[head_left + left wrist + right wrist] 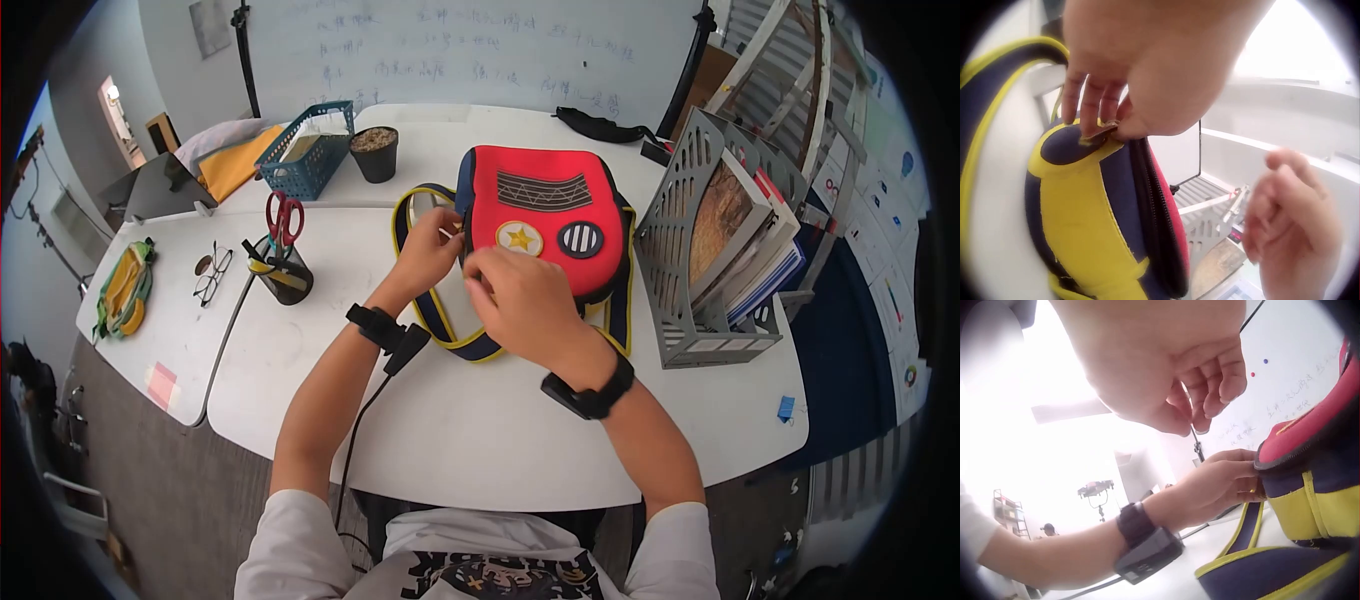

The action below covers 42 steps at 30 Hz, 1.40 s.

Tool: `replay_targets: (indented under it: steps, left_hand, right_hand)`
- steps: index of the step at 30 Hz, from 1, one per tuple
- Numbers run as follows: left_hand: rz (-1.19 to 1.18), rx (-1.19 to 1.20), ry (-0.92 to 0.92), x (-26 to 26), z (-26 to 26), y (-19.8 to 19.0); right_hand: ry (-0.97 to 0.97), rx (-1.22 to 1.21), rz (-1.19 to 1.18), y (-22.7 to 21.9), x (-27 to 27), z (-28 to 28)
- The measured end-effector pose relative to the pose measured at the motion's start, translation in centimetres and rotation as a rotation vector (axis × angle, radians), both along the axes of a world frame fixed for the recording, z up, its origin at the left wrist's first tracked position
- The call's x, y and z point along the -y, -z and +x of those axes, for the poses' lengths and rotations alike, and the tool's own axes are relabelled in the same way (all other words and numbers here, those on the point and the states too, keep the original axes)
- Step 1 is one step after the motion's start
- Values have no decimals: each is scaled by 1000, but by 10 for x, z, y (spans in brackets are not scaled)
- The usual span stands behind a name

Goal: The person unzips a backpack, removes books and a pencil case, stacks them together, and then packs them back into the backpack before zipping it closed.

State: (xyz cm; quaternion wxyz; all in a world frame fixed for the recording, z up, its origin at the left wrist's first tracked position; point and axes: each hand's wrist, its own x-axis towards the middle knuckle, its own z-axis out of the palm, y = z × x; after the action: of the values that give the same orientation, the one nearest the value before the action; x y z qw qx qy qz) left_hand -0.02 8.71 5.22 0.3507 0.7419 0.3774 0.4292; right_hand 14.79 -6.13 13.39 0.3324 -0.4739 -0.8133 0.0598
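Observation:
A red backpack (600,200) with navy sides, yellow trim and a star badge lies on the table. My left hand (430,252) is at its left side. In the left wrist view, that hand (1147,69) pinches a small tab (1099,135) on the navy and yellow side panel (1072,206), beside the black zip (1157,212). My right hand (530,305) hovers over the bag's lower left front, fingers loosely curled. The right wrist view shows this hand (1166,369) apart from the bag (1310,481), with nothing visible in its fingers.
A grey file rack (715,350) with books stands right of the bag. Around the left and back are a pen cup (285,280) with scissors, glasses (212,275), a small pouch (127,290), a blue basket (312,160) and a plant pot (376,160).

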Motion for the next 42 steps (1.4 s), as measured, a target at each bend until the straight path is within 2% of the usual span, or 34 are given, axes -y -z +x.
replay_targets:
  steps: [2,4,6,8,9,10,11,12,13,15,16,17,18,19,20,22,24,26,28,30,32,34,36,37,39,40,42]
  left_hand:
    - [65,-14,-28,10,-2,-7]
    - [205,-145,23,19,-9,-18]
    - [238,-181,59,25,-15,-23]
    - [159,19,192,24,-21,-22]
    - [162,12,193,20,-23,-26]
    - [-101,218,141,15,-23,-37]
    - [-367,426,86,10,-22,-45]
    - [-366,431,89,0,-18,-46]
    - [-422,249,99,-14,-12,-44]
    - [-507,-54,75,-34,6,-45]
    - [-504,-46,77,-39,11,-48]
    - [-479,-144,57,-42,16,-51]
    - [-454,-245,37,-45,20,-54]
    - [-451,-244,43,-49,24,-57]
    - [-406,-371,35,-52,28,-59]
    - [-325,-622,18,-57,31,-56]
    - [-257,-612,12,-60,31,-43]
    - [-64,-478,-44,-57,33,-31]
    - [-31,-451,-59,-52,35,-24]
    - [137,-452,-173,-42,35,-26]
    - [59,-480,-176,-15,32,-43]
    - [516,-595,-279,7,35,-48]
    - [534,-695,-72,52,45,-63]
    - [536,-699,-59,69,50,-59]
    - [814,-598,155,92,59,-49]
    - [809,-589,155,92,63,-45]
    - [853,-738,100,89,69,-34]
  right_hand:
    - [112,22,220,15,-28,-6]
    - [174,85,208,26,-57,-8]
    - [209,188,83,41,-85,-7]
    - [231,147,66,40,-99,-8]
    - [241,123,46,41,-103,-10]
    - [243,119,49,44,-107,-12]
    - [222,-117,-5,47,-110,-12]
    - [199,-348,-60,49,-113,-11]
    - [111,-536,-231,47,-117,-7]
    - [108,-565,-255,49,-118,-5]
    - [105,-608,-282,50,-117,-6]
    - [235,-334,-214,42,-103,-12]
    - [289,-27,30,49,-94,-19]
    - [284,295,175,54,-83,-26]
    - [272,617,314,54,-69,-31]
    - [203,532,221,49,-30,-28]
    - [196,506,177,56,9,-8]
    - [174,275,136,63,39,29]
    - [287,259,36,65,47,77]
    - [498,288,-56,49,54,109]
    - [560,310,-103,42,49,121]
    - [647,308,-144,35,44,121]
    - [642,226,-28,30,44,107]
    - [653,221,-33,34,43,108]
    - [676,175,-39,46,37,112]
    - [678,185,-42,49,37,112]
    - [671,98,42,55,40,113]
